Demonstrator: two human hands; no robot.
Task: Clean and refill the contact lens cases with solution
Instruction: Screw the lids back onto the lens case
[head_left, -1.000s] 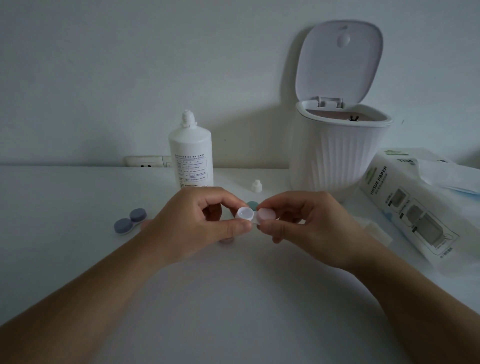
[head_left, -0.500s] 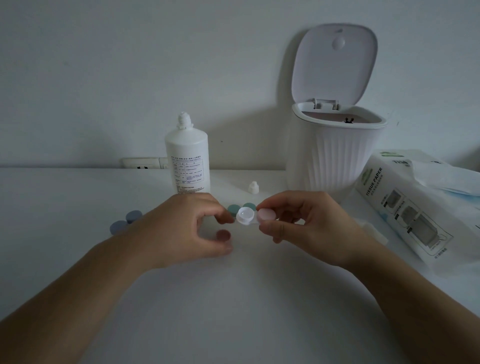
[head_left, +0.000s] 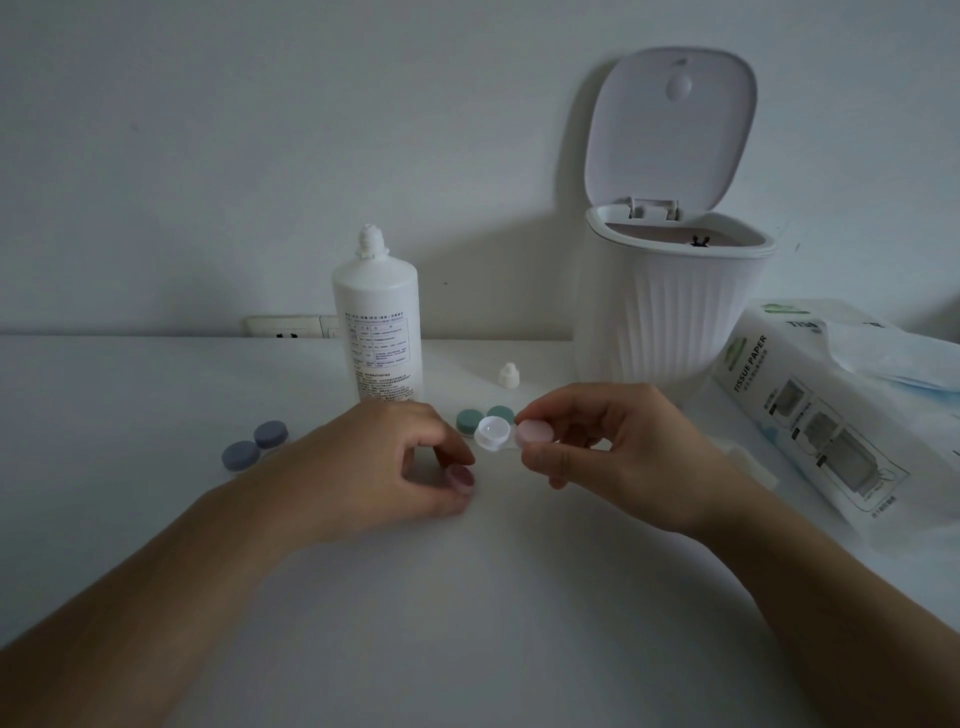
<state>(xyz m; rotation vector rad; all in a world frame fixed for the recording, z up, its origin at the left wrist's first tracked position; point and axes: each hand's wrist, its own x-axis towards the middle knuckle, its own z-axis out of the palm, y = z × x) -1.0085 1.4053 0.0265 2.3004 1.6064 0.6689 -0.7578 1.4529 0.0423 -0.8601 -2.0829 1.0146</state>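
Observation:
My right hand pinches a clear contact lens case just above the table. The case's right well carries a pink cap and its left well stands uncovered. My left hand is lower and to the left, its fingertips curled round a second pink cap at the table surface. The white solution bottle stands uncapped behind my left hand, and its small white cap lies to its right. A green-capped case lies behind the held case, and a blue-capped case lies at the left.
A white ribbed bin with its lid up stands at the back right. A tissue paper pack lies at the far right with a folded tissue beside it. A wall socket sits behind the white table.
My left hand has come off the case's left well with a pink cap and moved down and left to the table. My right hand keeps the case in place.

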